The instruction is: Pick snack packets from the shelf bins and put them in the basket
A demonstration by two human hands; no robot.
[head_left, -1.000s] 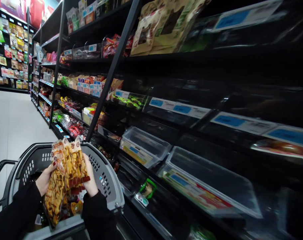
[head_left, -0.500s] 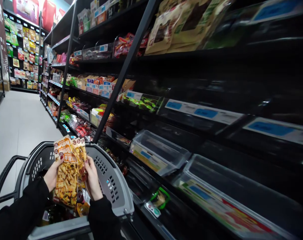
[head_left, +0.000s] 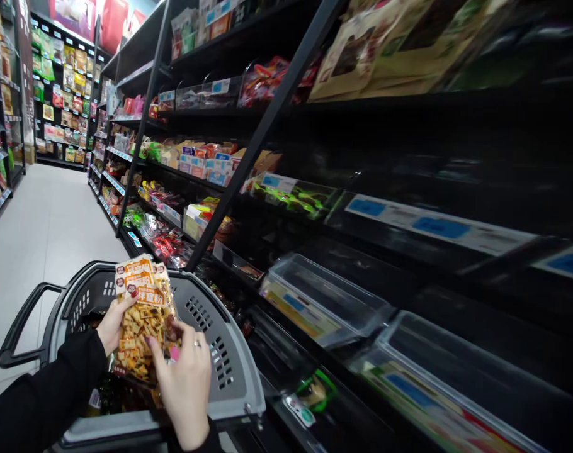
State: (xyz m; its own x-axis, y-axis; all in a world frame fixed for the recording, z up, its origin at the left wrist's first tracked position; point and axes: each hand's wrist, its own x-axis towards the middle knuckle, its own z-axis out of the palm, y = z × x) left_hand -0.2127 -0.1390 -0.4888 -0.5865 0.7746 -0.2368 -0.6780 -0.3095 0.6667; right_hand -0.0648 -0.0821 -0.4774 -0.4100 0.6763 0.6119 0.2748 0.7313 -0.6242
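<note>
Several flat snack packets (head_left: 140, 333), printed in orange and white with a picture of golden pieces, are stacked and fanned at the top. My left hand (head_left: 113, 324) is closed on their left edge, thumb across the front. At the right edge, my right hand (head_left: 187, 371) has its thumb over the front packet and its fingers bent by the side; a ring shows on one finger. What lies behind the packets is hidden. Below them is a grey shopping basket (head_left: 249, 384) with dark items inside, mostly covered by my hands and the packets.
Black shelving (head_left: 262, 145) runs along my right side, close to the basket. It carries clear plastic bins (head_left: 329, 302), price labels and brown paper bags (head_left: 347, 56). A pale floor aisle (head_left: 64, 214) leads forward on the left to a wall of hanging packets (head_left: 69, 69).
My right hand has shifted lower and nearer, its thumb now over the front packet. The packets at the right are gathered more behind the front ones. The view has turned slightly left.
</note>
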